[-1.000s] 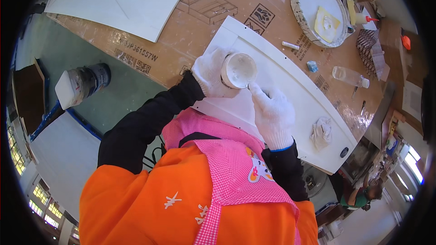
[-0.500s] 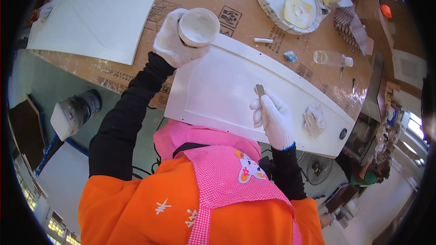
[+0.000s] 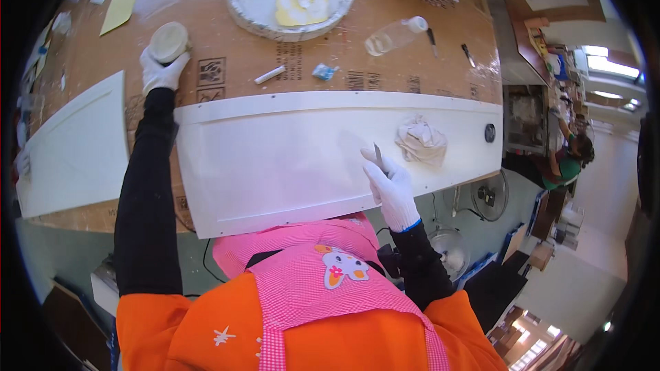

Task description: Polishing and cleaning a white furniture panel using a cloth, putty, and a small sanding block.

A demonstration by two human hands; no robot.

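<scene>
My left hand (image 3: 163, 74), in a white glove, reaches to the far left with its fingers around a small round tub (image 3: 169, 41). The tub is over or on the cardboard-covered table beyond the panel; I cannot tell whether it touches the surface. My right hand (image 3: 394, 198), also gloved, grips a narrow flat metal scraper (image 3: 378, 156) with its tip pointing up, above the long white panel (image 3: 289, 151). A crumpled white cloth (image 3: 421, 141) lies on that panel, right of my right hand.
A second white panel (image 3: 75, 144) lies at the left. Beyond are a round white tray (image 3: 254, 0) with a yellow sponge sheet (image 3: 302, 3), a white stick (image 3: 269, 74), a blue wrapper (image 3: 324, 71) and a clear bottle (image 3: 393, 37). Another person (image 3: 567, 165) is at the far right.
My view has swung, so the panel lies straighter across it. My left hand has carried the tub farther away, off the panel's left end. The scraper stays in my right hand.
</scene>
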